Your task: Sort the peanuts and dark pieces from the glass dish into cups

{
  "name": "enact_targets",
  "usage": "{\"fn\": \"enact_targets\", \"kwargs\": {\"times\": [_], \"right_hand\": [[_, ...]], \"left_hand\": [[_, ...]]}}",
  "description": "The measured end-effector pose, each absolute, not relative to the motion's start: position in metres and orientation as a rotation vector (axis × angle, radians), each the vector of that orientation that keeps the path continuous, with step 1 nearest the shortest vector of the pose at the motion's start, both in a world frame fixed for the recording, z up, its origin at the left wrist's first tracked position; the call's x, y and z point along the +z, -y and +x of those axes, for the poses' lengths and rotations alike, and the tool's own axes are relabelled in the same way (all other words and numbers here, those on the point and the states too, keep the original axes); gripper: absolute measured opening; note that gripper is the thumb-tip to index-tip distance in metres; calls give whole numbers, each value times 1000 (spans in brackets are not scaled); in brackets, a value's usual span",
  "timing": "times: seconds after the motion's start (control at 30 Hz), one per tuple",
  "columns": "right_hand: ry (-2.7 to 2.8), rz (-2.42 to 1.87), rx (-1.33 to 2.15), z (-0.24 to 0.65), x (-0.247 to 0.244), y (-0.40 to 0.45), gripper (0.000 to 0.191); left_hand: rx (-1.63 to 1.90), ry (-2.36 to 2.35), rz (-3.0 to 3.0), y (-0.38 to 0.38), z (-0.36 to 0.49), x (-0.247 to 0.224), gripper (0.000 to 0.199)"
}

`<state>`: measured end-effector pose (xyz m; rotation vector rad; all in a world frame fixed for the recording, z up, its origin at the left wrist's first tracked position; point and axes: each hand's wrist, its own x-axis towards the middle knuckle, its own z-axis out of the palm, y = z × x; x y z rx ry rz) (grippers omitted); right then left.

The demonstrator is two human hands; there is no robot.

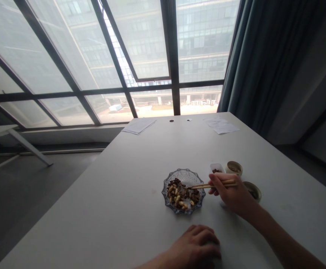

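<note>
My right hand is closed around a pair of wooden chopsticks. Their tips reach into a scalloped clear glass bowl, among dark sunflower seeds; whether they pinch one is too small to tell. Pale peanuts in the shell lie along the bowl's left and front side. Nearer to me, my left hand rests on the table, its fingers loosely bent and a little apart, with nothing visible in them. Its fingertips are partly hidden.
Behind my right hand stand a small clear plastic box with dark bits in it and a round cup. A second round cup is partly covered by the hand. Papers and a crumpled sheet lie at the white table's far end.
</note>
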<state>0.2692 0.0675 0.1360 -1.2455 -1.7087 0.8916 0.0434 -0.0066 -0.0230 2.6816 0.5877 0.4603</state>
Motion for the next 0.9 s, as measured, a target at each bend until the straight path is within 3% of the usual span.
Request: {"fn": "enact_targets", "kwargs": {"times": [0.27,0.63,0.9], "right_hand": [[1514,-1293,882,298,162,-60,62],[1854,-1241,881,268,140,-69,65],[1865,-1175,608,262,126,-74,69]], "left_hand": [[483,-587,2679,7,43,-23,26],[527,-568,2657,6,43,-26,21],[519,-575,2664,6,44,-27,23]]}}
